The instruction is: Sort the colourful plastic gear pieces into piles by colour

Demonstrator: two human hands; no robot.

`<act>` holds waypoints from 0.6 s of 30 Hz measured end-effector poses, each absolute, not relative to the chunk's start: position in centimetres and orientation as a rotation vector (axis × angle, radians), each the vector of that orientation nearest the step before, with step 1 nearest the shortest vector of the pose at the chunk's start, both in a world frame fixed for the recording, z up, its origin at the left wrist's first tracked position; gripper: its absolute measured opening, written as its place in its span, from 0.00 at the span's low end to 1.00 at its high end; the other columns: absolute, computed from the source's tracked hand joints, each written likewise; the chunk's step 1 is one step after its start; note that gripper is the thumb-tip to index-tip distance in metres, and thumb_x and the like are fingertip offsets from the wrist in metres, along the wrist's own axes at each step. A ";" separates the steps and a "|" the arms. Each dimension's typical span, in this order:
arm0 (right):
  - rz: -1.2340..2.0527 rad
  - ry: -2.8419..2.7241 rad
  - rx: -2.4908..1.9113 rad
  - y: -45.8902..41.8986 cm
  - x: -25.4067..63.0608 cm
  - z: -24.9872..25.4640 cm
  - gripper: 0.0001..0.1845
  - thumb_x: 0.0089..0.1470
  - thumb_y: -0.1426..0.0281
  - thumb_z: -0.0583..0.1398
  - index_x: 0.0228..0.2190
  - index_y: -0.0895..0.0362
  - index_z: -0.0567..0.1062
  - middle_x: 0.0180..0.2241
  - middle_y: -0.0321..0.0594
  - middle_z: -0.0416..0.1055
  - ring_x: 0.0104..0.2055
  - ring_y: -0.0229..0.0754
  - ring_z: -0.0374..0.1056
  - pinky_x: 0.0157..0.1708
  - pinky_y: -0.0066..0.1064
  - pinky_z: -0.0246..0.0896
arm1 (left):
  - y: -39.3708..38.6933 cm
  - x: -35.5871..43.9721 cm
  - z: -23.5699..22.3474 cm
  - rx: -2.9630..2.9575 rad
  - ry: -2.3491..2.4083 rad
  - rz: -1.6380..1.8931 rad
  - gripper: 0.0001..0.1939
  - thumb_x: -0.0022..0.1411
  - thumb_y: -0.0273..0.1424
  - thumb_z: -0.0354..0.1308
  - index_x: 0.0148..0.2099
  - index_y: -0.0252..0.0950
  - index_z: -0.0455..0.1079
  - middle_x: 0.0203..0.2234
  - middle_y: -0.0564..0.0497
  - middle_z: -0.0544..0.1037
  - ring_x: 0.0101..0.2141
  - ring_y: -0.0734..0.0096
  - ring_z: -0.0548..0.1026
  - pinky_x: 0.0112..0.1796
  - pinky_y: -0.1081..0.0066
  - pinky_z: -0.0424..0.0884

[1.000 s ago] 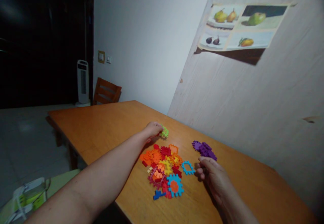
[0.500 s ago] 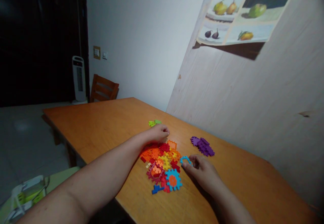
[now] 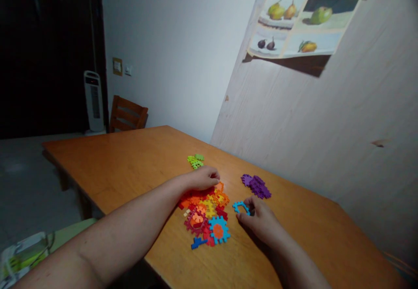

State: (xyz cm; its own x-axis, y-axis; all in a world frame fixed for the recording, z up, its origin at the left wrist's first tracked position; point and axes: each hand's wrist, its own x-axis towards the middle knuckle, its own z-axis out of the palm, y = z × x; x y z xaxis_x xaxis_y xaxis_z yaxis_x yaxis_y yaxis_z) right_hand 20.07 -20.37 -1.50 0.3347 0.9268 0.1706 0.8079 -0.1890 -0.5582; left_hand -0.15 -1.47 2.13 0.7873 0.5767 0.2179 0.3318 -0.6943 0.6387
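My right hand [image 3: 261, 217] pinches a light-blue ring-shaped toothed building piece [image 3: 235, 208] between thumb and fingers, just right of the mixed pile. My left hand [image 3: 205, 178] is at the pile's far edge with its fingers curled together; whatever they hold, if anything, is hidden. Close to its fingertips lies an orange toothed ring [image 3: 220, 187]. Red, orange and yellow interlocking pieces [image 3: 209, 208] make up the pile. At its near side are a light-blue toothed square with an orange centre [image 3: 218, 230] and a dark-blue piece [image 3: 197, 243].
Purple pieces [image 3: 257, 186] form a group beyond my right hand, near the wall. Green pieces [image 3: 195, 162] lie beyond my left hand. The wooden table [image 3: 130, 154] meets the wall on the right. A chair [image 3: 127, 114] and a tower heater [image 3: 94, 102] stand behind it.
My left hand has come down closer to the pile and the orange ring, uncovering more of the green pieces. My right hand keeps hold of the light-blue ring. The view has shifted slightly right.
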 end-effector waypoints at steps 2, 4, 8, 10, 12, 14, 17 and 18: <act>0.275 -1.488 -2.034 -20.4 20.3 -1.4 0.13 0.47 0.62 0.64 0.33 0.54 0.69 0.30 0.36 0.69 0.33 0.42 0.64 0.31 0.31 0.54 | -1.5 -0.1 2.0 2.376 0.667 0.546 0.09 0.59 0.28 0.58 0.40 0.34 0.78 0.33 0.48 0.81 0.33 0.69 0.75 0.34 0.73 0.68; 0.268 -1.463 -2.033 -20.4 20.6 -1.5 0.14 0.46 0.61 0.64 0.33 0.54 0.70 0.30 0.36 0.70 0.32 0.42 0.64 0.30 0.31 0.54 | -1.6 -0.1 1.9 2.351 0.661 0.539 0.11 0.58 0.26 0.59 0.42 0.35 0.79 0.37 0.47 0.82 0.36 0.67 0.76 0.37 0.72 0.69; 0.246 -1.424 -2.010 -20.3 21.0 -1.8 0.15 0.46 0.60 0.64 0.34 0.54 0.71 0.30 0.38 0.71 0.32 0.42 0.65 0.30 0.31 0.56 | -1.9 0.0 1.7 2.296 0.600 0.487 0.14 0.55 0.23 0.58 0.43 0.37 0.79 0.40 0.48 0.83 0.39 0.66 0.77 0.41 0.71 0.70; 0.249 -1.393 -1.985 -20.2 21.2 -2.0 0.15 0.45 0.60 0.65 0.33 0.54 0.72 0.30 0.38 0.71 0.32 0.43 0.66 0.30 0.31 0.57 | -2.0 0.1 1.6 2.237 0.559 0.471 0.13 0.54 0.23 0.59 0.42 0.37 0.79 0.39 0.49 0.83 0.39 0.67 0.77 0.41 0.73 0.71; 0.258 -1.358 -1.955 -20.1 21.4 -2.1 0.15 0.44 0.60 0.66 0.32 0.54 0.73 0.29 0.38 0.72 0.32 0.43 0.66 0.30 0.31 0.58 | -2.0 0.3 1.4 2.139 0.530 0.479 0.12 0.54 0.25 0.59 0.41 0.37 0.79 0.38 0.49 0.82 0.37 0.68 0.77 0.39 0.74 0.71; 0.264 -1.332 -1.927 -20.0 21.5 -2.1 0.15 0.43 0.59 0.66 0.32 0.54 0.73 0.29 0.38 0.73 0.32 0.43 0.67 0.30 0.31 0.59 | -2.0 0.6 1.3 2.007 0.531 0.489 0.11 0.54 0.26 0.60 0.40 0.35 0.78 0.35 0.49 0.82 0.34 0.69 0.76 0.36 0.74 0.71; 0.282 -1.296 -1.897 -20.0 21.2 -1.9 0.15 0.43 0.59 0.66 0.33 0.54 0.74 0.29 0.39 0.73 0.32 0.44 0.68 0.30 0.31 0.61 | -1.5 0.8 1.3 1.811 0.603 0.560 0.09 0.54 0.26 0.60 0.39 0.32 0.76 0.29 0.49 0.80 0.28 0.72 0.74 0.30 0.75 0.69; 0.293 -1.275 -1.889 -20.0 21.1 -1.8 0.16 0.43 0.59 0.66 0.33 0.54 0.74 0.30 0.39 0.74 0.32 0.44 0.68 0.31 0.31 0.61 | -1.3 0.8 1.4 1.767 0.638 0.604 0.08 0.54 0.26 0.59 0.38 0.31 0.75 0.27 0.50 0.79 0.26 0.73 0.73 0.29 0.76 0.68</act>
State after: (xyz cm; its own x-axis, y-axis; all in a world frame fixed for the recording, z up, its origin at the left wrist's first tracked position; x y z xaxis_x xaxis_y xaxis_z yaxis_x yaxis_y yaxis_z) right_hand 21.05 -19.99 -1.84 0.4605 0.8546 0.2398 0.6640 -0.1523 -0.7321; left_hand 0.82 -1.27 1.37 0.7240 0.6847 0.0836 0.1217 -0.2462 0.9616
